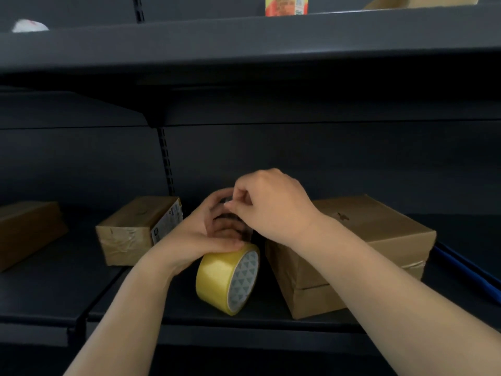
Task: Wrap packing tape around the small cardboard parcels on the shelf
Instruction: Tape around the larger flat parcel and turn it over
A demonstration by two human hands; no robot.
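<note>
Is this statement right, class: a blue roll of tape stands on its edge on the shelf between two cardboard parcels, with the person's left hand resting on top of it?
Not quite. The head view shows the roll of tape is yellow, not blue. The rest holds: it stands on its edge on the shelf between two cardboard parcels, with the left hand resting on top.

Dark shelf (pixel 130 294) — parcels (pixel 135 229), tape roll (pixel 227 278)
</note>
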